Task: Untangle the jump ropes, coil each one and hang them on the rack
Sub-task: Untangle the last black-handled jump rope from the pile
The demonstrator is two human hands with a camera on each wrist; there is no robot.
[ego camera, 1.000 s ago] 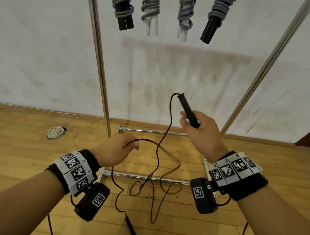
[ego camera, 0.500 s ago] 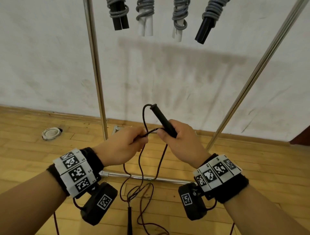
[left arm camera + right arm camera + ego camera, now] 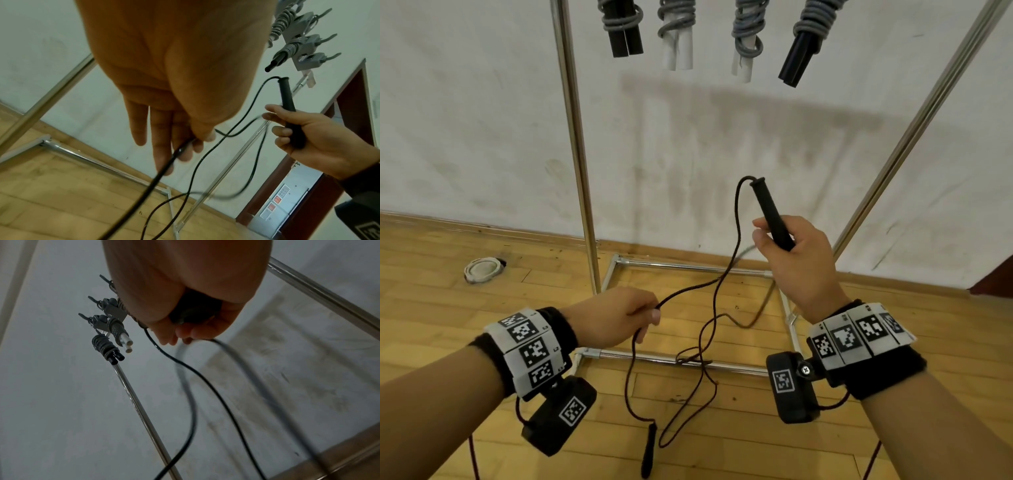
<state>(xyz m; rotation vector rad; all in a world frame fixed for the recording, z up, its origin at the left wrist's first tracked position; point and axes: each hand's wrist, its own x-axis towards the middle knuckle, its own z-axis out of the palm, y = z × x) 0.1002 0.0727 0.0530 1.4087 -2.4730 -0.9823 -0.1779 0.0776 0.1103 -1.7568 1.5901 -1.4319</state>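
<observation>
Bottom edge of head view cuts off both forearms and the wrist-cam leads; second handle [image 3: 648, 451] hangs low near that edge, whether it touches the floor [image 3: 431, 308] I can't tell. Left hand [image 3: 616, 317] sits low and left, fingers curled, cord [image 3: 717, 284] of the jump rope pinched between thumb and fingers; exact contact point is hidden behind the knuckles in head view, and in left wrist view the palm blocks most of it, only the fingertips [image 3: 162, 164] and the cord leaving them show. Below the hands the slack drops in loose loops that cross each other just over the near base bar [image 3: 671, 359] of the rack; a small tangle there, too thin to resolve as knot or plain crossing. Right hand [image 3: 796, 263] is higher and to the right, fist wrapped round the black handle [image 3: 770, 214], handle tilted up and left, top half clear of the fist, cord exiting its top end and arcing down toward the left hand. Right wrist view: palm covers the handle, only its butt end [image 3: 193, 316] visible, cord blurred. Hands well apart, cord spanning between them. Further back, rack uprights [image 3: 575, 144] against the wall. Top edge crops four coiled ropes [image 3: 678, 31] hanging from the rack, hooks out of head view. White round object [image 3: 482, 270] on the floor by the wall at far left, unidentifiable.
</observation>
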